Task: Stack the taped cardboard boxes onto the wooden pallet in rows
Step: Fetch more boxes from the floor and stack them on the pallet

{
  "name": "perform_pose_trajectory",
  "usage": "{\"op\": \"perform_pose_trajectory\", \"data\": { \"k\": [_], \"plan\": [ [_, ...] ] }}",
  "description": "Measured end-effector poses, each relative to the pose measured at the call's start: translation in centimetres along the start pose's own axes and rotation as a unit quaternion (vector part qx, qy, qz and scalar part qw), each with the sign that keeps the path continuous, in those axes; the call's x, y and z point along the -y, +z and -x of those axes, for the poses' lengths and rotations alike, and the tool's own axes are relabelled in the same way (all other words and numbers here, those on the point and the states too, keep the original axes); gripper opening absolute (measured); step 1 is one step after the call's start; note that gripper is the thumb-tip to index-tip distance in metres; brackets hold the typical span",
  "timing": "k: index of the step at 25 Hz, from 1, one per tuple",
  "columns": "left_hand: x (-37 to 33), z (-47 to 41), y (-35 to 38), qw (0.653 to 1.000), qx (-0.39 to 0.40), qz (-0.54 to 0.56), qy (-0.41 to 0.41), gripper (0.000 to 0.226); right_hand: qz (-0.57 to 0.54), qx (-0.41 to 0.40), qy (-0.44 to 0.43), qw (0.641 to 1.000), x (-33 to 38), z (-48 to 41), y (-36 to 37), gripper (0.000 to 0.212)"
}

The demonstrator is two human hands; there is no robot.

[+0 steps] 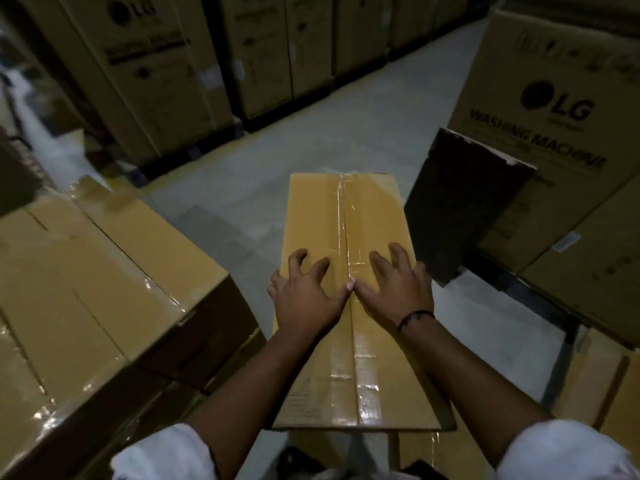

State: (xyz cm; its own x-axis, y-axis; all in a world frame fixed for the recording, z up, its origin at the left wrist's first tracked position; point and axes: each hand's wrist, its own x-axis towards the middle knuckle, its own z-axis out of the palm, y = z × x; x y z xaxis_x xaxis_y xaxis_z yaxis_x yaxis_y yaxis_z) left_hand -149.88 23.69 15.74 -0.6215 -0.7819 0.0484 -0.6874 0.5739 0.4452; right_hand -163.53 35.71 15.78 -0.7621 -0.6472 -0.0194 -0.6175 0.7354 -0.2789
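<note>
Both hands were down on the box [374, 209], the long taped one dead centre, running away from the person over the floor [346, 116]. The left hand [306, 299] sat with its fingers spread and bent, tips pressing the lid. The right hand [394, 289] was splayed flatter beside it, and the thumbs met at the tape seam. Neither hand gripped anything; it looked like a push or a settle.

How far along? Partway, by the look of it. A stack [104, 271] of taped boxes stood just to the left, higher than this one, so some rows seemed done and this box was not yet squared up beside them.

The pallet itself could not be seen anywhere. What carried the box was hidden, though more cardboard showed under its near end. The stack ran off the left edge, so there was no counting it. A dark panel [460, 209] leaned against the cartons [554, 109] on the right, and what it was could not be made out.
</note>
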Motion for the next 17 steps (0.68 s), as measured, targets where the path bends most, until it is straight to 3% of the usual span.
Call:
{"op": "perform_pose_trajectory", "data": {
  "k": [6,12,17],
  "plan": [
    [3.5,-8.6,-5.9,0.999,-0.037,-0.022,0.005,0.077,-0.010,-0.026,-0.040,0.999,8.2,-8.5,-2.2,0.078],
    [7.8,-18.9,-5.9,0.998,-0.044,-0.028,-0.037,0.081,0.030,-0.018,-0.096,0.995,14.0,-19.6,0.2,0.069],
    [11.2,-30.7,-5.3,0.991,-0.047,-0.030,-0.123,0.084,0.036,0.024,-0.196,0.980,18.8,-33.3,3.1,0.062]
  ]
}}
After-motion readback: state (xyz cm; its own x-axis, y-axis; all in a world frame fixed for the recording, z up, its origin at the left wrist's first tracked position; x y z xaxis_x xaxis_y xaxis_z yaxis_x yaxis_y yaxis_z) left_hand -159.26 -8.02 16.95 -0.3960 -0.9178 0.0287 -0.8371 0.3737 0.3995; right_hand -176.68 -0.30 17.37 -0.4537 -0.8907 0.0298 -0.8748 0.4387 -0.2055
